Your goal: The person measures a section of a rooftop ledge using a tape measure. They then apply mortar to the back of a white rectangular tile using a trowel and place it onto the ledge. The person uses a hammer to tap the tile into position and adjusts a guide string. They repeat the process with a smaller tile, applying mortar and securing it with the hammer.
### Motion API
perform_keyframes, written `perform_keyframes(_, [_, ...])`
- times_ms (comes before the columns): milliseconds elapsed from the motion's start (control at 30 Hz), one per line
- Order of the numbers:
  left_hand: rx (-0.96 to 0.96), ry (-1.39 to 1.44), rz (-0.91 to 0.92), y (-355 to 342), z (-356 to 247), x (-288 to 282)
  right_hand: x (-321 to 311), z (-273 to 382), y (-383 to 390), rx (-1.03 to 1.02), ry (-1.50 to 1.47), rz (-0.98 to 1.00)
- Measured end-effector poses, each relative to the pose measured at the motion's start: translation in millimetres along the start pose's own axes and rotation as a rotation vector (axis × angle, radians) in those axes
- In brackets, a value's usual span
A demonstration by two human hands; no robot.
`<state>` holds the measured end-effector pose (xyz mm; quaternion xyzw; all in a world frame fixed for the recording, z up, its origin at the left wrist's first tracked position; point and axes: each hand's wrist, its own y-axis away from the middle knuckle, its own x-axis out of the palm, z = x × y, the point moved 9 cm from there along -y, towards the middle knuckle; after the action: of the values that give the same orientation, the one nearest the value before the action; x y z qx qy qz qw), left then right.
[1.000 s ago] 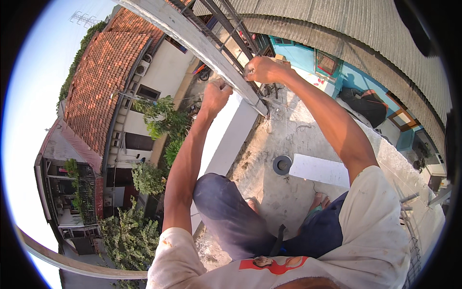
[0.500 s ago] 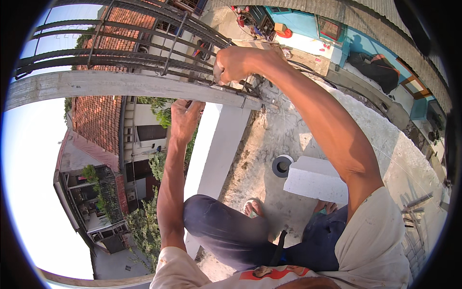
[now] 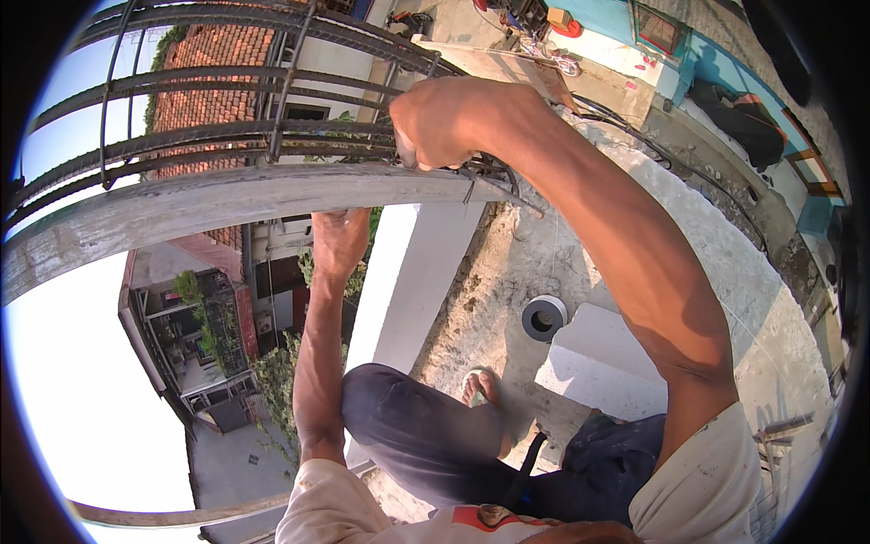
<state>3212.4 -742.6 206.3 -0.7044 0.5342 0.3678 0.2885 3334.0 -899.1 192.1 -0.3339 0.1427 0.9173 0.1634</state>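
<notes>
A long grey wooden board (image 3: 245, 192) crosses the upper view, with a cage of ribbed steel reinforcing bars (image 3: 208, 131) along its far side. My right hand (image 3: 439, 122) is closed in a fist over the bars near the board's right end. What it grips is hidden beneath the fingers. At the board's near edge, my left hand (image 3: 341, 243) reaches up from below, its fingers out of sight behind the wood. Thin wire ends and bar tips (image 3: 494, 172) stick out just right of my right hand.
A white block wall (image 3: 399, 281) runs down beside my left forearm. On the rough concrete by my feet lie a round dark-and-white roll (image 3: 545, 318) and a pale lightweight block (image 3: 603, 358). A tiled-roof house (image 3: 213, 91) and a yard lie far below.
The view has shifted, so the board and bars appear lower and larger. My left hand's fingers, partly visible before, have gone behind the board. My right hand stays closed at the bars.
</notes>
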Motion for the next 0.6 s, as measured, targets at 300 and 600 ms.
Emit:
perform_keyframes(300, [0.136,-0.176,-0.058,0.5,-28.6,3.0,-14.5,18.9,18.5,-0.069,-0.015,-0.129])
perform_keyframes(600, [0.092,-0.330,-0.291,11.4,-57.6,-60.7,-46.0,52.9,26.4,-0.267,-0.285,-0.322])
